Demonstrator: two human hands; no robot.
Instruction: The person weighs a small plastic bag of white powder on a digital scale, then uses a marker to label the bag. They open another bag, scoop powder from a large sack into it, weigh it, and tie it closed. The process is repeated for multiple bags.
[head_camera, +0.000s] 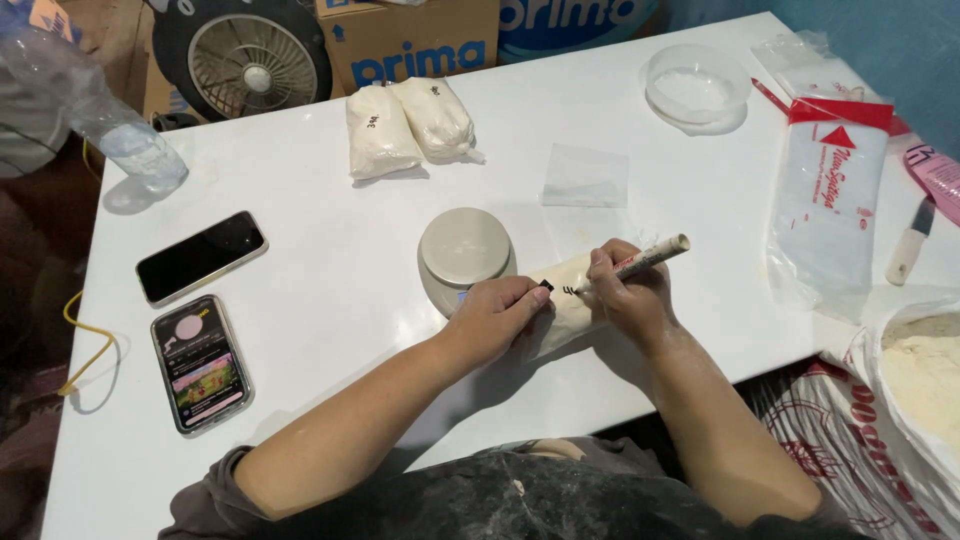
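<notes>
Marker (648, 257) sits pinched in the right hand (628, 292), tip on the flour bag (566, 300); left hand (495, 315) presses the bag flat, holding the cap (546, 286).

Your hands meet at the frame's centre: your left hand (497, 312) rests on a filled bag (565, 300), your right hand (628, 290) holds a marker (648, 257) over it. The scale (465, 248) sits just behind; two filled bags (405, 125) lie further up, two phones (200, 310) at left.
</notes>
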